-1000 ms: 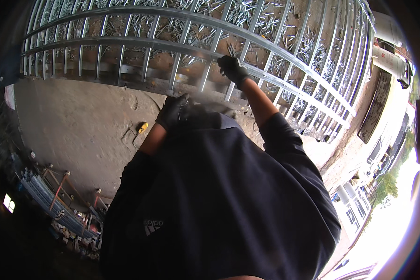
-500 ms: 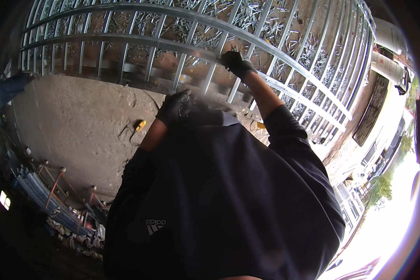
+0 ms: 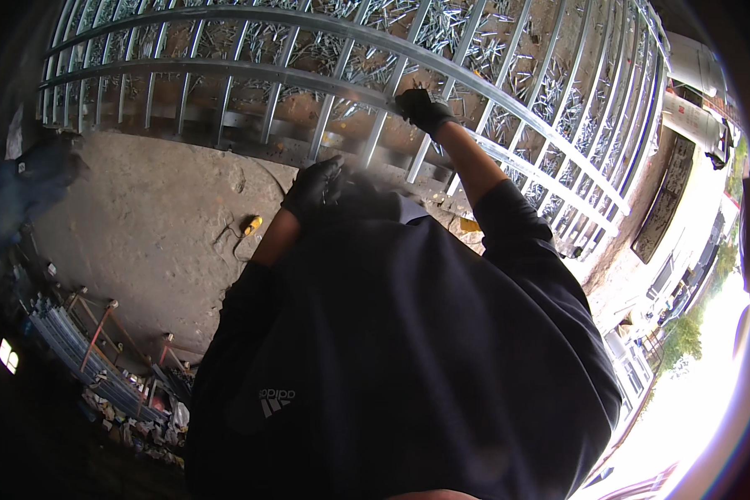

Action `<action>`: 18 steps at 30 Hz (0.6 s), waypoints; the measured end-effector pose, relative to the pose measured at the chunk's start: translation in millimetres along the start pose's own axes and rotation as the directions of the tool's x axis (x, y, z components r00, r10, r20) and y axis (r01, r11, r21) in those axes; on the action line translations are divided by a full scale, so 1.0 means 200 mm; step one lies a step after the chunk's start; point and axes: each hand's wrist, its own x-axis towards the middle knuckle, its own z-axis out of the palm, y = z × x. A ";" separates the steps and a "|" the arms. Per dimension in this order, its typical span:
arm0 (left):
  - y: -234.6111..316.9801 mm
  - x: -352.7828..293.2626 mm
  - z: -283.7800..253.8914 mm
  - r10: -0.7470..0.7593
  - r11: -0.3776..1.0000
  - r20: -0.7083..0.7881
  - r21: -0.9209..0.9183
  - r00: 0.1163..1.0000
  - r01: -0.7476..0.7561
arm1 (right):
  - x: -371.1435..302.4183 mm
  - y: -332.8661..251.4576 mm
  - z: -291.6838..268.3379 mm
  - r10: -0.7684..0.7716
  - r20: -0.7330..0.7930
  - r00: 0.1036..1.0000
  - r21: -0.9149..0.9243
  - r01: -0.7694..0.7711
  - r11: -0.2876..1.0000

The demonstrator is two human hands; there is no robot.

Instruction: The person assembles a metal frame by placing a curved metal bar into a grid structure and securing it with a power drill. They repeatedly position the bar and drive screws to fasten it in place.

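A silvery metal railing panel, with long rails and many crossbars, spans the area ahead of me. My right hand, in a black glove, is closed around its near rail. Closer to my body is my left hand, also black-gloved, with curled fingers just short of the panel's near edge. A dark blurred shape lies beside it against my dark top. Whatever the left fingers hold is hidden.
Short metal offcuts litter the ground beneath the bars. On the concrete floor lies a yellow tool with a cord. A person in blue is at the far left. Long metal tubes rest on a rack lower left.
The person at the far left has come further into view, a dark hand nearer the panel's corner. My two hands have hardly moved.
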 end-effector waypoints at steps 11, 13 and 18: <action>-0.03 -0.03 0.06 0.024 0.999 -0.042 -0.048 0.999 -0.026 | 0.03 0.00 -0.01 0.000 -0.085 0.996 -0.072 -0.007 0.997; -0.05 -0.03 0.06 0.018 0.997 -0.119 -0.072 0.993 -0.027 | -0.01 -0.05 -0.06 0.087 -0.129 0.988 0.018 -0.085 0.996; -0.05 -0.03 0.03 0.076 0.997 0.040 -0.030 0.996 -0.075 | -0.06 -0.24 -0.16 0.003 -0.120 0.993 -0.201 -0.028 0.979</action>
